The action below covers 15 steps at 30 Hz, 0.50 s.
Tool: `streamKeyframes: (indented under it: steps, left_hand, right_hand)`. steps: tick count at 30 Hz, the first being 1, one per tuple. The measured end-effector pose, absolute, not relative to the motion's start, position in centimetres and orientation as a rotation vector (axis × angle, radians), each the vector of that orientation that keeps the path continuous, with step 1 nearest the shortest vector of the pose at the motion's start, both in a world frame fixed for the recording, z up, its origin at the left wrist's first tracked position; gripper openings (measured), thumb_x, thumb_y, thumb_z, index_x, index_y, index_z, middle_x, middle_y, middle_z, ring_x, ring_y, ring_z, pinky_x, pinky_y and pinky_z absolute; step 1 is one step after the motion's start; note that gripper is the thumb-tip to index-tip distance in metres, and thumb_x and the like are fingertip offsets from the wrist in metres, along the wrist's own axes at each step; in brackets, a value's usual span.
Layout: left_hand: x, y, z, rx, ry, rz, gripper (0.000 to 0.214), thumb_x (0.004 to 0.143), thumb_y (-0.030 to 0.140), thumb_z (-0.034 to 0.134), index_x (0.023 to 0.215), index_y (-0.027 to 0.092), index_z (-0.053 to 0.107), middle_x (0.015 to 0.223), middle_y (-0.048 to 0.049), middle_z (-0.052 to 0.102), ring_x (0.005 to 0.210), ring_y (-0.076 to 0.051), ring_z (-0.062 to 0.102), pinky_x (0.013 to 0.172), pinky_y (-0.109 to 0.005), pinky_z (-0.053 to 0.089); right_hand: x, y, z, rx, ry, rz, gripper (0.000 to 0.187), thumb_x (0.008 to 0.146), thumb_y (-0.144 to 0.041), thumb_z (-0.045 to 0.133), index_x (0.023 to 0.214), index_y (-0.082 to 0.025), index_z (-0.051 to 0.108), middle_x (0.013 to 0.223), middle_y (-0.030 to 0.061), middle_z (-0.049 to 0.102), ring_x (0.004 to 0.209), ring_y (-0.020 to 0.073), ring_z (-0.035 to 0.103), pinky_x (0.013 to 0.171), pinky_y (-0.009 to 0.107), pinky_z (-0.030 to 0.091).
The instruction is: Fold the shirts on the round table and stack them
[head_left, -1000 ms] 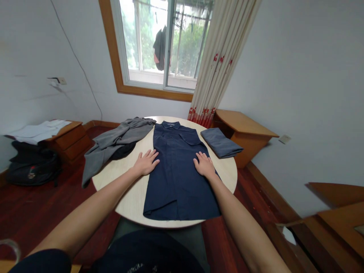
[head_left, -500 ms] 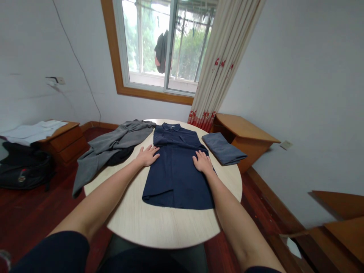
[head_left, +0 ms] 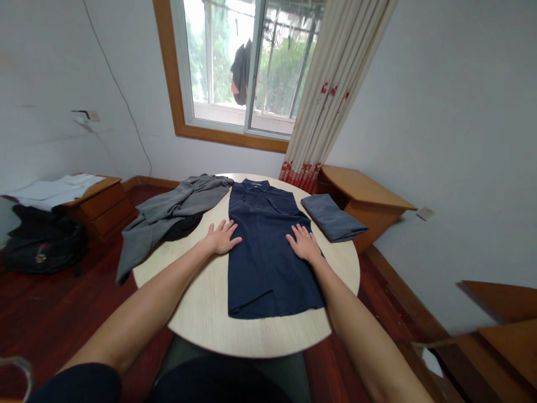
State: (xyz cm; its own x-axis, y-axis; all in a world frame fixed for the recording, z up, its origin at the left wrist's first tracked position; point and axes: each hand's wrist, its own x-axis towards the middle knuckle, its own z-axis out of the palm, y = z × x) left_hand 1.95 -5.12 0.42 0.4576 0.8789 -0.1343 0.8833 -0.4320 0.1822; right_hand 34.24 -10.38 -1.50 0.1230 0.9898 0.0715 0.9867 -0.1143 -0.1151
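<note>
A navy blue shirt (head_left: 268,263) lies flat, front side up, its collar toward the window and its hem toward me. The sleeves do not show; they seem tucked out of sight. My left hand (head_left: 221,237) rests at the shirt's left edge with its fingers spread. On the right side of the shirt, my right hand (head_left: 304,243) lies palm down, fingers apart. Neither hand grips the cloth. Near the left hem corner, one layer of the shirt is folded at a slant.
Under the shirt is a pale round table (head_left: 201,302). Grey clothing (head_left: 176,204) is heaped at its left, hanging over the edge, with a black piece (head_left: 184,226) beneath. A folded blue-grey garment (head_left: 333,217) lies at the right. Behind stands a wooden desk (head_left: 364,187).
Both hands have slid slightly toward me on the shirt. The shirt's lower part has shifted to the right and its hem lies a little closer to me. My view has tilted slightly.
</note>
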Motion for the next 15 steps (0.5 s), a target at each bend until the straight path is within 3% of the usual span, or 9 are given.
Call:
streamKeyframes:
  steps: [11,13,15]
  left_hand:
    - [0.6,-6.1,2.4,2.354,1.509,-0.187,0.099,0.07,0.066,0.072,0.154,0.029,0.034,0.166,-0.012,0.018,0.152,-0.038,0.015,0.117,-0.068,0.013]
    - [0.2,-6.1,2.4,2.367,1.497,-0.136,0.099,0.066,0.065,0.075,0.151,0.029,0.039,0.165,-0.012,0.023,0.151,-0.039,0.021,0.117,-0.067,0.016]
    - [-0.1,-5.8,2.3,2.407,1.486,-0.006,0.087,0.068,0.065,0.073,0.144,0.03,0.05,0.16,-0.0113,0.036,0.146,-0.038,0.031,0.116,-0.063,0.02]
  right_hand:
    - [33.8,-17.4,-1.8,-2.216,-2.083,-0.037,0.068,0.102,-0.057,0.027,0.156,-0.016,0.034,0.164,0.0098,0.027,0.152,0.0286,0.021,0.122,0.047,0.021]
    - [33.7,-17.9,-1.4,-2.214,-2.096,-0.029,0.068,0.102,-0.056,0.029,0.156,-0.016,0.035,0.163,0.0106,0.028,0.152,0.0299,0.022,0.121,0.047,0.022]
    - [33.4,-17.9,-0.4,-2.223,-2.103,-0.014,0.066,0.101,-0.054,0.036,0.153,-0.014,0.041,0.161,0.0131,0.032,0.15,0.0318,0.027,0.119,0.047,0.026]
